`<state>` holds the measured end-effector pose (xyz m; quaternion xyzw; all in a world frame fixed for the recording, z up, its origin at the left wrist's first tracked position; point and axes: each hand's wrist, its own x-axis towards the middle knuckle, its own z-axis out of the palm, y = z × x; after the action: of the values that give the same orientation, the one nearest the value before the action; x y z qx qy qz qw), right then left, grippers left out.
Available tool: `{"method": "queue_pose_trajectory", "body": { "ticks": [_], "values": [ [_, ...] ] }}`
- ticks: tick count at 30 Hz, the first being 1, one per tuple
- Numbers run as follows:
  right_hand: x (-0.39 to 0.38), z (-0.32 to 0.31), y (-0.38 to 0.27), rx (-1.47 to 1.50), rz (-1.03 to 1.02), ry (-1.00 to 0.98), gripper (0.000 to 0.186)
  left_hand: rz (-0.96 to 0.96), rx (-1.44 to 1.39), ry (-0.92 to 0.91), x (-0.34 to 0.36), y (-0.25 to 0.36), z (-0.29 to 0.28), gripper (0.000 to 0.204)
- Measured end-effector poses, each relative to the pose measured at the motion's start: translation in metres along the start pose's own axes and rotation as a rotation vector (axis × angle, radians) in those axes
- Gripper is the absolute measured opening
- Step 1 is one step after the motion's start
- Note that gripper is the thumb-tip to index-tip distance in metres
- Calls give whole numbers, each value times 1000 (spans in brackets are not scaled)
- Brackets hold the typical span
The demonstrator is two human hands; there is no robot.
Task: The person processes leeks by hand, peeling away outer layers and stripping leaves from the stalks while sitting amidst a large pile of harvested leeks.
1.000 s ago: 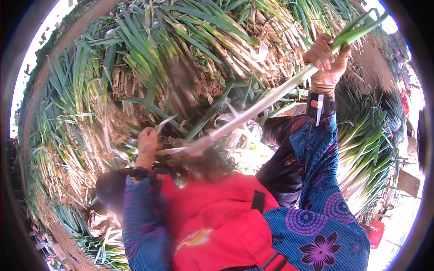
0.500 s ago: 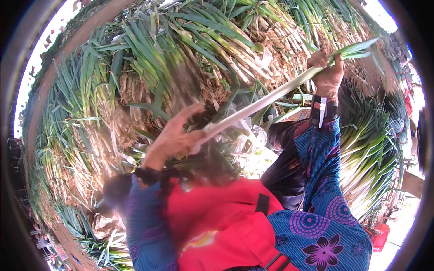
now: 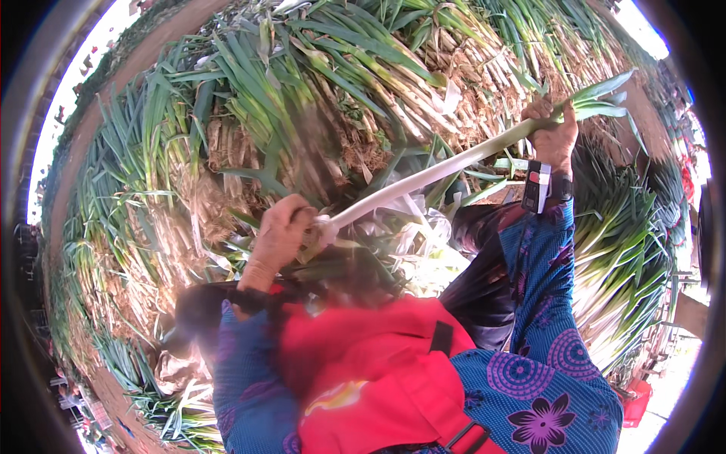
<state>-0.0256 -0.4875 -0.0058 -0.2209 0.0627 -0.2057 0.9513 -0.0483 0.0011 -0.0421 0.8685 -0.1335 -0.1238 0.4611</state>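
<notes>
A long green onion (image 3: 431, 172) stretches slantwise across the middle, its white shank bare and its cut-short green leaves pointing to the upper right. Round its green end, just below the leaves, my right hand (image 3: 553, 135) is closed. My left hand (image 3: 278, 238) is closed at the root end, its fingers curled over the pale roots and loose skin there. What exactly is pinched under those fingers is partly hidden. Below the shank, peeled pale skins and leaves (image 3: 423, 242) lie in a loose heap.
Piled green onions with dry roots (image 3: 355, 144) stretch from the left round the far side. At right lies a heap of cleaner, white-stalked onions (image 3: 609, 265). A red container (image 3: 637, 399) stands at the lower right. My red apron (image 3: 378, 363) fills the bottom middle.
My left hand, spread and blurred before, has curled shut at the root end, moving slightly down and left. The onion and right hand have shifted slightly down.
</notes>
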Motion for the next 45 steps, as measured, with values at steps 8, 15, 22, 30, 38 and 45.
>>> {"method": "queue_pose_trajectory", "body": {
  "ticks": [8, 15, 22, 30, 38, 45],
  "values": [
    [6, -20, -5, 77, 10, 45, 38, -270, -22, 110, -29, -45, -39, 27],
    [8, -36, -13, -170, -30, 2, 30, -183, -499, -200, -11, 25, 14, 36],
    [13, -34, 36, 396, 131, 0, 39, -156, -828, -10, -63, 11, -1, 25],
    [18, -33, -7, 227, -114, 373, 33, -248, -179, 474, -117, 15, -57, 35],
    [4, -13, -123, 331, -149, -58, 34, 15, -1160, -176, -105, -70, -110, 39],
    [-69, -17, -300, -211, -241, 93, 29, -171, -495, 33, -73, 10, -12, 40]
  ]
}}
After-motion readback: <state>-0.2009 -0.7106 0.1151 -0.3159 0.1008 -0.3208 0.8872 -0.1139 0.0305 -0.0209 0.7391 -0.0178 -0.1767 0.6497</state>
